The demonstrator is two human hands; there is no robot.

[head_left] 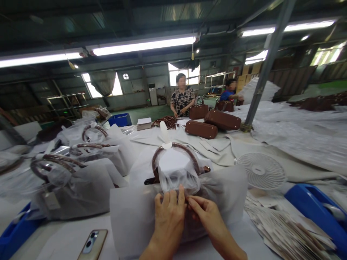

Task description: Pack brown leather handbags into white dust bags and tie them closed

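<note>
A brown handbag in translucent white wrapping paper (130, 216) stands in front of me. Its brown handle (189, 153) rises at the top, with a clear plastic bag (179, 180) bunched inside the arch. My left hand (169, 213) lies against the front of the wrapped handbag, fingers stretched upward over the lower edge of the plastic. Close beside it, my right hand (206, 213) has thumb and forefinger pinched together at the paper. What sits between those fingertips is too small to make out.
Wrapped handbags (76, 195) stand at left, near a phone (93, 245). To the right are a white fan (260, 169), a pile of paper tags (287, 227) and a blue tape dispenser (314, 213). Brown bags (200, 129) lie across the table near a person (183, 99); another person works behind.
</note>
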